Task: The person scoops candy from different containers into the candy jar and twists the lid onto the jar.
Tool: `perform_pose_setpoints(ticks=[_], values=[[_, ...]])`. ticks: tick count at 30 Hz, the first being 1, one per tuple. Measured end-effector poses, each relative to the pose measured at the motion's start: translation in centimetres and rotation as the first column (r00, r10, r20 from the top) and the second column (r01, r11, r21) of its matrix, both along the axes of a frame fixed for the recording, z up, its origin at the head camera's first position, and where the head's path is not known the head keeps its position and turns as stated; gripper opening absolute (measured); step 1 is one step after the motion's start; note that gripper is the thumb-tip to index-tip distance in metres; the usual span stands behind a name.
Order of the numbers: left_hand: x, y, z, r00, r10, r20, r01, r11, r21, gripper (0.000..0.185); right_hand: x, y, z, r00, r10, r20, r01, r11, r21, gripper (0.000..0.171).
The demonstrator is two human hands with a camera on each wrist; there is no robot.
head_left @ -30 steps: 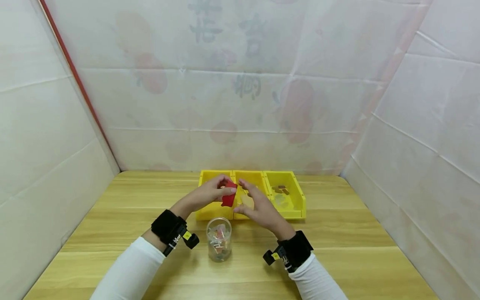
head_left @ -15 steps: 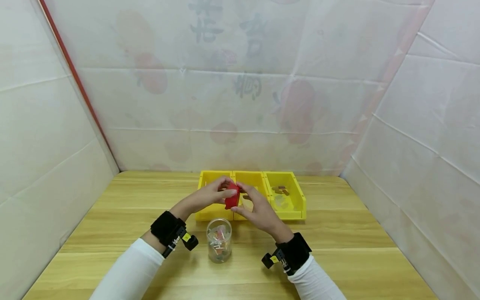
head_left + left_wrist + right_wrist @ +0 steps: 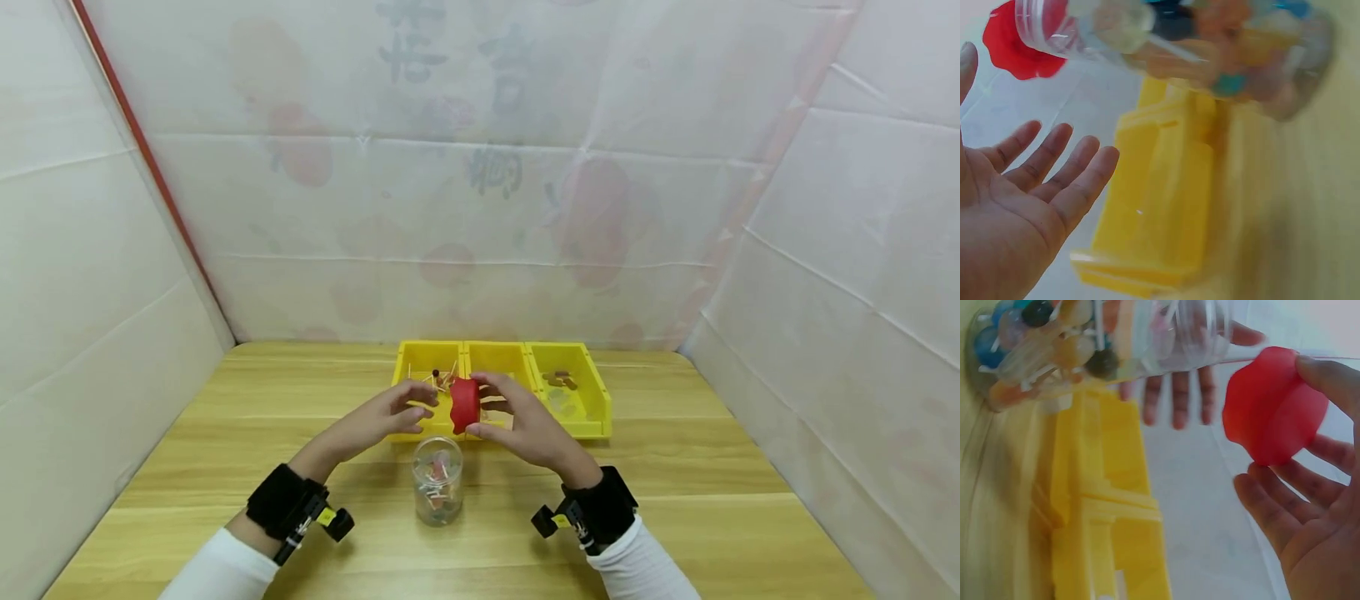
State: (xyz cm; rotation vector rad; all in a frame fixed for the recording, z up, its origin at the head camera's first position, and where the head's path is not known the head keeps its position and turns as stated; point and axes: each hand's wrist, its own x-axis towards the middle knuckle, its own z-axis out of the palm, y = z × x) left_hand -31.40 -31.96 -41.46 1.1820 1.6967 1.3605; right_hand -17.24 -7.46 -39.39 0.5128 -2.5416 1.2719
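My right hand (image 3: 528,423) pinches a red wavy-edged lid (image 3: 465,406) between thumb and fingers, above the front of the yellow bins. In the right wrist view the lid (image 3: 1275,406) faces the jar's mouth, apart from it. My left hand (image 3: 378,418) is off to the left with fingers spread and nothing in it; the left wrist view shows its bare palm (image 3: 1010,219). On the table between my forearms stands a clear, lidless jar (image 3: 438,496). Colourful lollipops (image 3: 1038,347) lie inside it.
Three joined yellow bins stand behind the jar. Several lollipops (image 3: 442,381) are in the left bin (image 3: 401,379). The right bin (image 3: 600,400) contains brown pieces (image 3: 561,380) and clear pieces; my right hand partly covers the middle bin (image 3: 498,354). White sheeting (image 3: 480,217) encloses the table.
The lid has passed from my left hand to my right. My left hand has let go and drawn back left and toward me; the lid is slightly lower. The jar has stayed put.
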Motion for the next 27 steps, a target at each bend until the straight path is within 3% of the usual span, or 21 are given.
perform_pose_setpoints(ticks=[8, 15, 22, 27], values=[[1.1, -2.0, -2.4, 0.993, -0.112, 0.034, 0.11, 0.993, 0.052, 0.067, 0.8, -0.6, 1.4, 0.994, 0.105, 0.019, -0.106, 0.991, 0.08, 0.067], [2.6, -1.8, -3.8, 0.97, -0.244, -0.008, 0.244, 0.969, 0.036, 0.087, 1.2, -1.4, 1.6, 0.974, 0.223, 0.05, -0.229, 0.951, 0.206, 0.06], [3.7, -1.3, -4.2, 0.975, -0.22, -0.037, 0.219, 0.976, -0.016, 0.068, 1.5, -2.7, 1.7, 0.971, 0.224, 0.086, -0.24, 0.925, 0.295, 0.059], [4.0, -1.2, -4.1, 0.98, -0.194, -0.039, 0.193, 0.981, -0.023, 0.063, 1.4, -3.5, 1.4, 0.973, 0.225, 0.044, -0.225, 0.901, 0.372, 0.057]])
